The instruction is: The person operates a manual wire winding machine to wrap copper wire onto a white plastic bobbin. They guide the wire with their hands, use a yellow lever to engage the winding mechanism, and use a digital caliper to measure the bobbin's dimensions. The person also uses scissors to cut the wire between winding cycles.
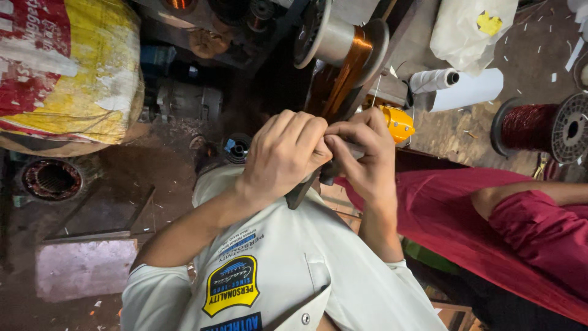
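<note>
My left hand [283,154] and my right hand [366,160] are pressed together at the middle of the view, fingers curled. Between them they grip a dark flat bar [299,195] whose lower end sticks out below my left palm. A band of copper wire [343,73] runs from a metal spool [334,40] down to my fingertips. Exactly how the wire meets the bar is hidden by my fingers. My white shirt [288,276] with a yellow badge fills the bottom of the view.
Another person in dark red clothing [490,220] sits at the right. A spool of red wire [542,125], a white paper roll [436,79], a yellow tool [398,122], a yellow and red sack [73,73] and a motor stator [52,179] lie around.
</note>
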